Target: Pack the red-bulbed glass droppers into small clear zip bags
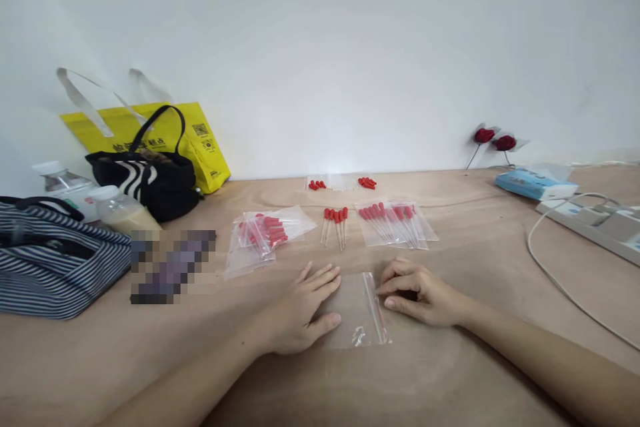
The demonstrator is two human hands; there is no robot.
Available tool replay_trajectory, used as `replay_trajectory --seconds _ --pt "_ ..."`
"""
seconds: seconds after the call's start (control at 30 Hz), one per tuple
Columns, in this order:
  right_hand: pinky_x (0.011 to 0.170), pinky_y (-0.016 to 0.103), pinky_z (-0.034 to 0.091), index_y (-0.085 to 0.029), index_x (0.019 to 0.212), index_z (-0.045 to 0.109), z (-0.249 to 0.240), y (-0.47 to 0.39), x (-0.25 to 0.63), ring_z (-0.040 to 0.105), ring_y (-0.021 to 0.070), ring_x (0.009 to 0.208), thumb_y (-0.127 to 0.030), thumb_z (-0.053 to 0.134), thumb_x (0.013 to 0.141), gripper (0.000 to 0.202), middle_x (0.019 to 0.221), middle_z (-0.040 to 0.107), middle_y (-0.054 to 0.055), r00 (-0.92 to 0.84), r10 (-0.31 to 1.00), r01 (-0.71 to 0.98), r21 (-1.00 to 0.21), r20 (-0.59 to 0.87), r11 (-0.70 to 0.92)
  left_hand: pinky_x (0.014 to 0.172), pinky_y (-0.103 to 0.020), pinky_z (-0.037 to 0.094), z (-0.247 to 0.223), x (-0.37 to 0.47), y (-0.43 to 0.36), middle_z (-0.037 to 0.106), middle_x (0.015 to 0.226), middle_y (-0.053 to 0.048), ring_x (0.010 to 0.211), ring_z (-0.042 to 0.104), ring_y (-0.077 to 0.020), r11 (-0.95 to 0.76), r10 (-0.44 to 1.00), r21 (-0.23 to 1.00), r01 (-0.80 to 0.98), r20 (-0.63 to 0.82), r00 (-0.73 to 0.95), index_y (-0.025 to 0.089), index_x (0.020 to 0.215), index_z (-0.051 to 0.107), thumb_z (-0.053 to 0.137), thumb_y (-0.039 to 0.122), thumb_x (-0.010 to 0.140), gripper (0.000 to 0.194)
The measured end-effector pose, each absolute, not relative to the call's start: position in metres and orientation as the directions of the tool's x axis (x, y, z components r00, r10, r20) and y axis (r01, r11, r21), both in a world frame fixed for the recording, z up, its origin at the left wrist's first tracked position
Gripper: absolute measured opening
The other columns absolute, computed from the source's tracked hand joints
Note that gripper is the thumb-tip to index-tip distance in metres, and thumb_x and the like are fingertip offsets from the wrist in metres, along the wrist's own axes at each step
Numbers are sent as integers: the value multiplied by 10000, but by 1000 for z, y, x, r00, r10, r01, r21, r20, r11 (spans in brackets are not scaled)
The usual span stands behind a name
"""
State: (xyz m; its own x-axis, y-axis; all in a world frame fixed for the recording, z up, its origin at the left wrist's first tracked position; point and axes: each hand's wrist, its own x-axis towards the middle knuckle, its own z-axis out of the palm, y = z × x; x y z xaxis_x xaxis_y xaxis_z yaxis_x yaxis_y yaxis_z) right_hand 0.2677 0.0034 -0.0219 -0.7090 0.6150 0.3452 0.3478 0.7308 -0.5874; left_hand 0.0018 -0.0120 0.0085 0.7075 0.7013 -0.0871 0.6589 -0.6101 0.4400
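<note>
A clear zip-lock bag (353,313) lies flat on the table in front of me, its red-lined zip edge toward the right. My left hand (305,310) rests palm down with fingers spread, overlapping the bag's left side. At the zip edge, my right hand (417,293) has curled fingers, with thumb and index tip close together on the bag's edge. Just beyond lie several loose droppers (336,220) with red bulbs and thin pale stems. Bagged droppers (395,223) lie to their right, and more bagged droppers (265,233) overlap to the left.
Two small groups of red bulbs (367,183) lie on clear plastic by the wall. A striped bag (65,267), bottles (125,210), a black bag (150,187) and a yellow bag (213,160) crowd the left. Tissues (535,183), a power strip (595,227) and a cable stand right.
</note>
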Motion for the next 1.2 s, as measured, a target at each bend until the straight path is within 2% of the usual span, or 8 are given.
replay_trajectory --seconds 0.3,0.5,0.73,0.83,0.93,1.03,1.1,1.2 --pt "821 367 404 -185 1049 603 -20 -5 260 519 184 927 -319 523 824 274 1007 589 91 -754 489 281 -458 438 843 1072 -502 81 3 6 -18 140 1450 -61 1331 130 -250 -653 694 331 681 -97 713 284 1360 216 435 524 815 634" --pt "919 406 352 -118 1171 524 -15 -5 257 497 231 1050 -486 503 787 532 1075 587 136 -875 349 188 -429 336 883 1075 -494 81 6 7 -17 129 1454 -65 1333 128 -237 -652 695 287 702 -142 705 280 1360 221 393 554 823 627" --pt "1004 471 194 -287 1221 489 -12 1 254 354 273 1224 -551 542 736 555 1402 286 92 -926 315 237 -330 207 914 1091 -455 92 3 1 -11 197 1444 -59 1330 152 -216 -640 705 351 684 -87 704 237 1377 173 374 532 845 640" --pt "1003 459 198 -276 1162 550 -12 5 253 341 275 1233 -542 563 723 513 1394 301 93 -919 332 235 -378 215 895 1090 -458 98 3 -4 -6 234 1433 -73 1322 181 -233 -640 697 389 663 -70 714 216 1380 160 431 569 802 730" --pt "952 411 296 -224 1038 628 -10 14 255 477 243 1105 -518 559 736 427 1214 513 97 -887 391 216 -528 245 821 1087 -474 96 1 -6 -1 249 1427 -78 1317 198 -247 -636 690 414 651 -73 720 217 1366 216 467 589 771 745" --pt "698 273 433 -164 831 662 -5 40 252 589 153 739 -444 477 810 336 794 646 39 -771 596 304 -694 224 653 1089 -471 90 0 -5 1 275 1417 -77 1312 219 -236 -621 706 422 661 -66 705 214 1343 279 463 569 786 685" --pt "554 220 400 -149 640 627 0 68 243 538 115 569 -392 490 801 321 593 592 1 -535 815 481 -713 224 511 1091 -463 93 -1 -4 2 291 1410 -79 1311 225 -225 -610 721 417 673 -58 690 206 1336 294 472 551 791 669" --pt "531 188 383 -151 666 620 4 115 222 526 91 530 -238 543 745 140 583 597 -14 -134 987 691 -705 93 161 1091 -453 105 -1 -3 3 308 1403 -76 1309 232 -215 -607 725 419 675 -55 686 202 1329 306 490 529 792 656"
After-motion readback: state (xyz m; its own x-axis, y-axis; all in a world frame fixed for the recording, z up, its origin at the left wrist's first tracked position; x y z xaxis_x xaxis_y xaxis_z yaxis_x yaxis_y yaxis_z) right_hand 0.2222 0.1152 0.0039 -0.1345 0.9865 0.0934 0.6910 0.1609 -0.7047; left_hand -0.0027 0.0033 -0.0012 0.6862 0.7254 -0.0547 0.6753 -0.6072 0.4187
